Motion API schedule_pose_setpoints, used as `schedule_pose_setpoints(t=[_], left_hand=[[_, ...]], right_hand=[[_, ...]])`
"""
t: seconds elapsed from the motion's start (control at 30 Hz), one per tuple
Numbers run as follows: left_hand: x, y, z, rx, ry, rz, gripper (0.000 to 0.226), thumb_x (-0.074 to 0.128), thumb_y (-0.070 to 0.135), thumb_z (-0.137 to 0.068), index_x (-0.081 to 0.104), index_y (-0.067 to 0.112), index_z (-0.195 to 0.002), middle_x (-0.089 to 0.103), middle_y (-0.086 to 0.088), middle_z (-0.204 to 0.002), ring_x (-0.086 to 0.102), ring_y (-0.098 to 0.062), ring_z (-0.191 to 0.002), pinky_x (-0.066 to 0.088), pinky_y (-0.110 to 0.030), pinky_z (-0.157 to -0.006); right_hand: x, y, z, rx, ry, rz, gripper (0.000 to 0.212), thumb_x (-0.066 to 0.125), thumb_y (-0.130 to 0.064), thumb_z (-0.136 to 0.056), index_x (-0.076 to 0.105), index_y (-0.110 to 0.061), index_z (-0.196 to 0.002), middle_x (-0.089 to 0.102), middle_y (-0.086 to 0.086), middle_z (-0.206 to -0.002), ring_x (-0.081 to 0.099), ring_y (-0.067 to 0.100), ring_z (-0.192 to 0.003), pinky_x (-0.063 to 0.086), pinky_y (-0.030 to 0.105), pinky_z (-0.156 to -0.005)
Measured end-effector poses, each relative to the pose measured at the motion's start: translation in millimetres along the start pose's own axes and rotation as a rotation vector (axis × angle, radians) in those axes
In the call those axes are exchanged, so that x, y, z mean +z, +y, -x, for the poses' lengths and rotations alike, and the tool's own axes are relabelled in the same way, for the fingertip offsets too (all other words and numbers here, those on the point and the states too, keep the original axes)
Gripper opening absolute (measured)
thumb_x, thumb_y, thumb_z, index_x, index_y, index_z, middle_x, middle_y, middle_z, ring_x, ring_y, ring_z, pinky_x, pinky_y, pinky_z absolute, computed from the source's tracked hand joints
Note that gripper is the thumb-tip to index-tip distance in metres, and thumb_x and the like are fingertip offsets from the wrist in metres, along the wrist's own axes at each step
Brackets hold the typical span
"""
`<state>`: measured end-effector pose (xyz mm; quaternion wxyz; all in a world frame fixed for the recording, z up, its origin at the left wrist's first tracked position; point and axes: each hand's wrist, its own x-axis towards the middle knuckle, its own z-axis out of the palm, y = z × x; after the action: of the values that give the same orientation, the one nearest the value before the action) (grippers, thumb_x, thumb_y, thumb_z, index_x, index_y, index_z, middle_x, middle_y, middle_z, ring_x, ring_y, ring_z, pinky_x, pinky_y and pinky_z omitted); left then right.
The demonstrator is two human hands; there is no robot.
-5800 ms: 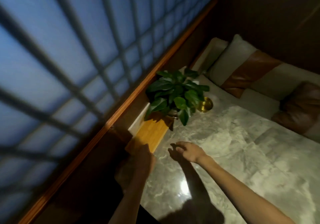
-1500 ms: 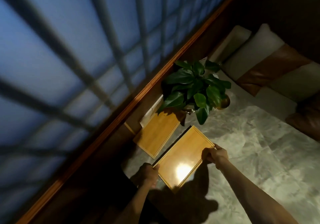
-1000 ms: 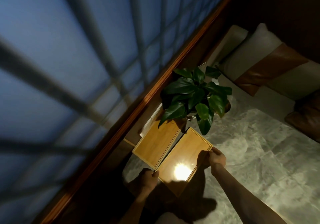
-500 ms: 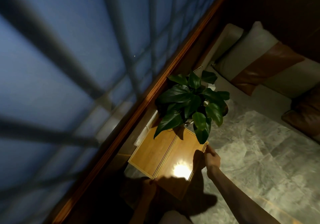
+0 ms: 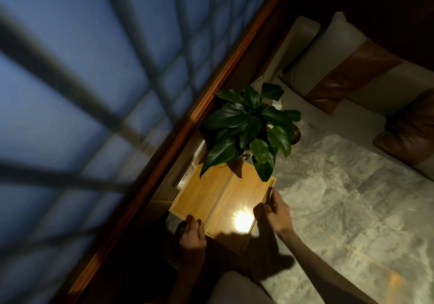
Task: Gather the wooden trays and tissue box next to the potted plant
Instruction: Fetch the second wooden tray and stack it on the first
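Two wooden trays lie flat, side by side, on the marble table (image 5: 340, 198) just in front of the potted plant (image 5: 249, 125). The left tray (image 5: 199, 193) is by the wall, and the right tray (image 5: 242, 198) touches it and reflects a lamp. My right hand (image 5: 277, 212) pinches the right tray's right rim. My left hand (image 5: 191, 233) rests its fingertips against the near edge where the trays meet, holding nothing. A white boxy object (image 5: 196, 155) behind the left tray is mostly hidden; I cannot tell whether it is the tissue box.
A wooden ledge (image 5: 211, 97) under a large gridded window runs along the table's left side. A brass pot (image 5: 296, 134) stands behind the plant's leaves. A bench with cream and brown cushions (image 5: 352, 73) lines the far side.
The right tray has slid from the open table up against the left tray and under the plant's leaves. My left hand dropped away, then came back to the near edge.
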<state>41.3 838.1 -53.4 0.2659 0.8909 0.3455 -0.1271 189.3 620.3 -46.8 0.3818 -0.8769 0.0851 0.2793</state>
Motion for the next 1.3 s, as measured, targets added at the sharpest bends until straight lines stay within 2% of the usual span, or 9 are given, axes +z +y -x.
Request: schedule_pose_setpoints(t=[0.1, 0.17, 0.27, 0.5, 0.7, 0.77, 0.93, 1.13, 1.3], left_hand=[[-8, 9, -17, 0.180, -0.138, -0.264, 0.057, 0.051, 0.045, -0.095, 0.040, 0.029, -0.148, 0.043, -0.006, -0.151, 0.039, -0.026, -0.139, 0.035, -0.041, -0.113], [-11, 20, -33, 0.276, -0.254, -0.393, 0.077, 0.052, 0.052, -0.091, 0.011, 0.041, -0.155, 0.008, -0.009, -0.166, 0.006, -0.037, -0.153, 0.009, -0.058, -0.121], [-4, 31, -50, 0.332, -0.429, -0.471, 0.090, 0.057, 0.052, -0.090, -0.008, 0.050, -0.151, -0.023, -0.009, -0.164, -0.022, -0.044, -0.149, -0.006, -0.073, -0.114], [-1, 25, -60, 0.256, -0.540, -0.492, 0.100, 0.065, 0.043, -0.088, -0.015, 0.059, -0.145, -0.034, 0.004, -0.161, -0.031, -0.040, -0.147, -0.001, -0.076, -0.113], [-20, 49, -56, 0.238, -0.562, -0.561, 0.089, 0.058, 0.033, -0.095, -0.008, 0.056, -0.149, -0.023, 0.002, -0.165, -0.020, -0.040, -0.150, 0.016, -0.071, -0.115], [-30, 64, -52, 0.249, -0.530, -0.567, 0.073, 0.051, 0.030, -0.098, 0.008, 0.048, -0.153, -0.006, -0.005, -0.167, -0.004, -0.042, -0.152, 0.021, -0.066, -0.118], [-30, 118, -30, 0.499, -0.329, -0.486, 0.040, 0.046, 0.029, -0.096, 0.055, 0.018, -0.133, 0.061, -0.011, -0.135, 0.057, -0.030, -0.125, 0.047, -0.041, -0.106], [23, 197, 43, 0.576, -0.350, -0.235, 0.023, 0.044, 0.019, -0.095, 0.064, 0.014, -0.103, 0.072, -0.016, -0.099, 0.068, -0.035, -0.096, 0.051, -0.039, -0.079], [84, 258, 117, 0.811, -0.284, -0.224, 0.018, 0.051, 0.007, -0.084, 0.068, 0.007, -0.076, 0.068, -0.017, -0.066, 0.069, -0.033, -0.062, 0.050, -0.034, -0.051]], right_hand=[[21, 22, 30, -0.081, -0.099, 0.536, 0.076, 0.043, -0.047, -0.098, -0.006, -0.036, -0.155, -0.011, 0.004, -0.166, -0.009, 0.036, -0.151, 0.005, 0.056, -0.121], [38, 26, 48, -0.106, -0.211, 0.618, 0.076, 0.035, -0.064, -0.093, -0.022, -0.057, -0.143, -0.032, -0.007, -0.157, -0.026, 0.036, -0.143, 0.003, 0.068, -0.115], [62, 22, 56, -0.084, -0.315, 0.682, 0.081, 0.038, -0.070, -0.089, -0.020, -0.058, -0.143, -0.034, -0.009, -0.158, -0.027, 0.044, -0.143, 0.009, 0.075, -0.111], [82, 2, 55, 0.046, -0.340, 0.817, 0.104, 0.055, -0.074, -0.077, -0.019, -0.049, -0.148, -0.038, -0.002, -0.154, -0.021, 0.055, -0.143, 0.021, 0.073, -0.110], [64, -8, 53, -0.052, -0.446, 0.962, 0.085, 0.047, -0.015, -0.097, -0.011, -0.036, -0.154, -0.029, 0.005, -0.161, -0.021, 0.049, -0.146, 0.024, 0.069, -0.113], [46, -14, 51, -0.127, -0.525, 0.969, 0.070, 0.041, -0.018, -0.099, 0.002, -0.025, -0.157, -0.015, 0.008, -0.166, -0.015, 0.039, -0.151, 0.013, 0.064, -0.119], [-23, -23, 68, -0.150, -0.366, 0.598, 0.049, 0.048, -0.037, -0.096, 0.043, -0.034, -0.145, 0.051, 0.000, -0.149, 0.053, 0.025, -0.132, 0.046, 0.036, -0.105], [-108, 44, 124, -0.017, -0.024, 0.260, 0.023, 0.050, -0.035, -0.096, 0.068, -0.030, -0.110, 0.072, -0.004, -0.117, 0.066, 0.021, -0.108, 0.050, 0.033, -0.088], [-196, 157, 181, 0.226, 0.136, 0.012, 0.023, 0.055, -0.037, -0.096, 0.070, -0.027, -0.110, 0.074, -0.002, -0.112, 0.069, 0.018, -0.102, 0.052, 0.034, -0.092]])
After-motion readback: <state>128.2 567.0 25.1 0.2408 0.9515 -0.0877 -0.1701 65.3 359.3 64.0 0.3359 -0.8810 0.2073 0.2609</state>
